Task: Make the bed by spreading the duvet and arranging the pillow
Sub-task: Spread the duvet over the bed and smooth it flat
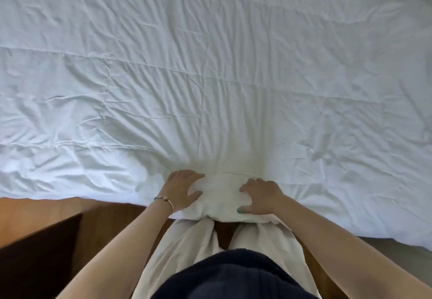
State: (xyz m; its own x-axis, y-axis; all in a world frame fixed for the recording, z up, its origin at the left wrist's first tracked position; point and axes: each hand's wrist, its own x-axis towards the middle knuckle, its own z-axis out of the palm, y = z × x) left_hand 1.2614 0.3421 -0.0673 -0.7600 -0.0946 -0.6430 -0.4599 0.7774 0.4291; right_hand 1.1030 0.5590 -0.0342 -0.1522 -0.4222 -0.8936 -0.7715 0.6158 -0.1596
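The duvet [210,76], white and creased all over, covers the bed and fills most of the view; its near edge hangs over the side just in front of the person. Nearest the camera are a dark top [233,277] and pale trousers [187,247], standing on a wooden floor [112,224], with a dark piece of furniture [35,263] at the lower left. Both bare forearms reach forward to the duvet's near edge. The left hand [182,190], with a thin bracelet [164,199] at the wrist, grips a bunched fold of the duvet, fingers curled over the top and thumb tucked against the near side. The right hand [259,196] grips the same bunch just beside it, fingers curled into the cloth and a green-painted thumbnail pressed at the edge. Creases fan out from the bunch across the duvet toward the far side. At the far right corner lies a rumpled white mound, too blurred to tell what it is
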